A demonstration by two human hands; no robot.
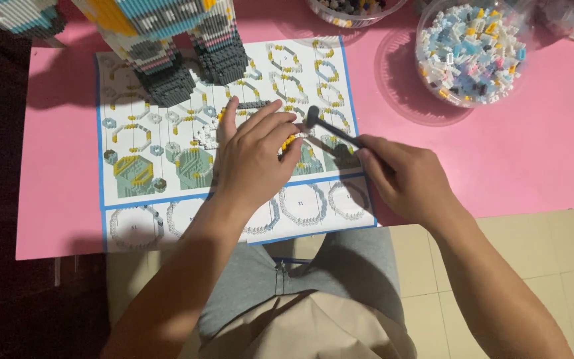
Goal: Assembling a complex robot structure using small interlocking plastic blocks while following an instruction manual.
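**A:** What do you see, biggest thing first?

**B:** I see a pink tabletop [533,153]. On it lies a big instruction sheet [134,133] with a blue edge. A tall figure made of tiny blocks [167,46] stands on the top of the sheet. A round clear tub of little blocks [470,53] sits at the far right, well apart from the sheet.

**A:** And the hands?

**B:** My left hand [254,159] lies flat on the sheet with its fingers spread open. It covers a small block piece [289,141], yellow at the edge. My right hand [406,179] has its fingers closed around a small dark hammer [330,129]. The hammer's head is just beside the left fingertips.
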